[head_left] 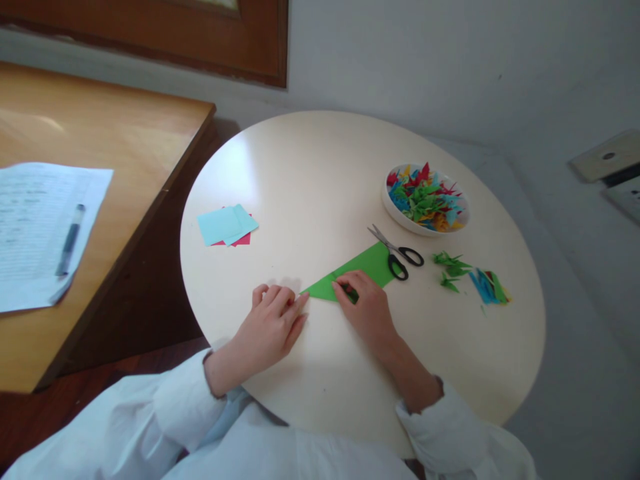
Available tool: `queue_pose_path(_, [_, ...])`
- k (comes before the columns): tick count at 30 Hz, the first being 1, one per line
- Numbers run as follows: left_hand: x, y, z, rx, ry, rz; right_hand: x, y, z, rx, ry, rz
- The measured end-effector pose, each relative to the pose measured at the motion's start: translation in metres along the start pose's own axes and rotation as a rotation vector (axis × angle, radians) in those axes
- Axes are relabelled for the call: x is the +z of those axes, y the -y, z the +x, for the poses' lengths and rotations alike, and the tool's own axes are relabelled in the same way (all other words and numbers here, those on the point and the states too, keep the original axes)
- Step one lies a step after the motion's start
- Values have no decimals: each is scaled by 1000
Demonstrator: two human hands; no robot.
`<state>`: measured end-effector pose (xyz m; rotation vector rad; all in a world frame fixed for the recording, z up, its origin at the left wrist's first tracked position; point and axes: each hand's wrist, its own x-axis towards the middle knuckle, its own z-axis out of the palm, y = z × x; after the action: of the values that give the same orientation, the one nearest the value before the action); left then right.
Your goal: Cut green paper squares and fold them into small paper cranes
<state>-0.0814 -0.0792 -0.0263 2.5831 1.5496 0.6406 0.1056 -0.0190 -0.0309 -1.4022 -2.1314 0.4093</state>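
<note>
A folded green sheet of paper (355,270) lies slanted across the middle of the round table, its narrow point toward the left. My left hand (274,319) rests at that point, the index fingertip touching it, thumb apart and other fingers loosely bent. Over the sheet's lower edge, my right hand (367,303) has thumb and index finger pinched together on the green paper; the palm hides part of it. Black-handled scissors (393,252) lie with spread handles over the sheet's right end.
A white bowl (425,230) of colourful folded paper pieces stands at the back right. Green folded pieces (451,265) and small paper squares (487,287) lie nearby. Light blue and red paper (220,225) is at left. Another desk (135,143) bears written sheets (30,227) and a pen (70,241).
</note>
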Motion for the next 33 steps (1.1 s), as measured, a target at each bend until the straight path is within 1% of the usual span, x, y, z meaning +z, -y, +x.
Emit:
queue_pose_path(5, [0, 0, 0, 5, 0, 15, 0, 1, 0, 13, -5, 3])
queue_pose_path(13, [0, 0, 0, -5, 2, -2, 3, -2, 0, 68, -32, 67])
queue_pose_path(22, [-1, 0, 2, 35, -20, 43, 2, -2, 0, 12, -11, 8])
queue_pose_path(27, [-2, -1, 1, 23, 0, 53, 2, -1, 0, -3, 0, -7])
queue_pose_path(33, [-2, -2, 1, 12, -17, 58, 1, -1, 0, -21, 6, 0])
